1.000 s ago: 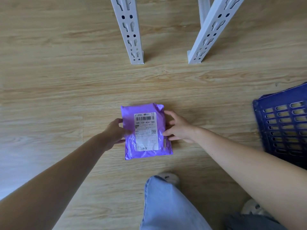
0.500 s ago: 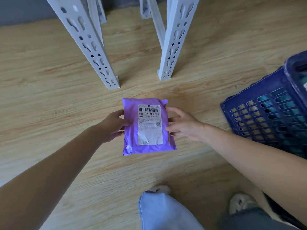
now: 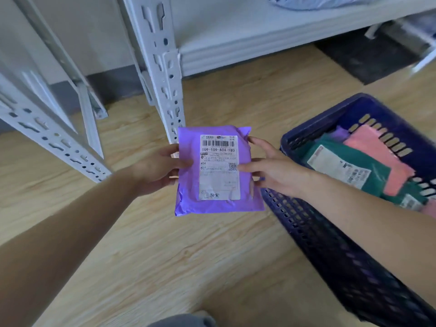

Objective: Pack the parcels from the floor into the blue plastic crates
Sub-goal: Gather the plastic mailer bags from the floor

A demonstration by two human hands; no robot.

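Hanging between both hands (image 3: 158, 169) (image 3: 274, 169): purple parcel (image 3: 219, 172)

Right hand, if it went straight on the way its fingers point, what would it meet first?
The purple parcel, which the right hand grips; beyond it, probably the left hand.

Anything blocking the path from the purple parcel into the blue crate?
Nothing visible. The purple plastic mailer parcel, held by the left hand and right hand, is just left of the open-topped blue slotted plastic crate. Only its near rim needs clearing. A teal parcel and pink parcel lie inside.
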